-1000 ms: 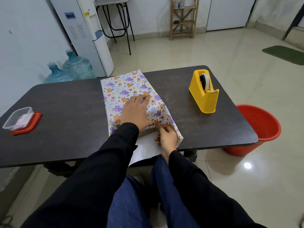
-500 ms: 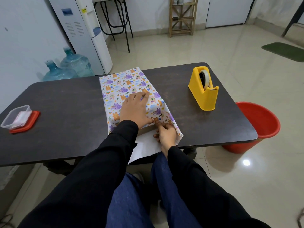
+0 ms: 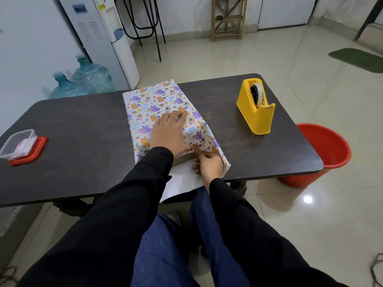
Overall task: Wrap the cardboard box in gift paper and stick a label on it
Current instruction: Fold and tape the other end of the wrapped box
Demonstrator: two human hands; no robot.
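Observation:
The cardboard box lies in the middle of the dark table (image 3: 83, 129), covered by gift paper (image 3: 153, 102) printed with small animals. Only a brown strip of the box (image 3: 182, 159) shows at its near end. My left hand (image 3: 169, 133) lies flat on top of the wrapped box, fingers spread, pressing the paper down. My right hand (image 3: 208, 165) is at the near end, pinching the paper's edge by the near right corner. The paper's white underside (image 3: 182, 183) hangs over the table's near edge.
A yellow tape dispenser (image 3: 256, 107) stands on the table at the right. A clear plastic container (image 3: 17, 143) on a red lid sits at the left edge. A red bucket (image 3: 325, 150) stands on the floor to the right. Water jugs (image 3: 83, 81) and a dispenser are behind the table.
Both hands stay on the near end of the box. The right hand's fingers have shifted slightly along the paper fold; the camera view has tilted a little.

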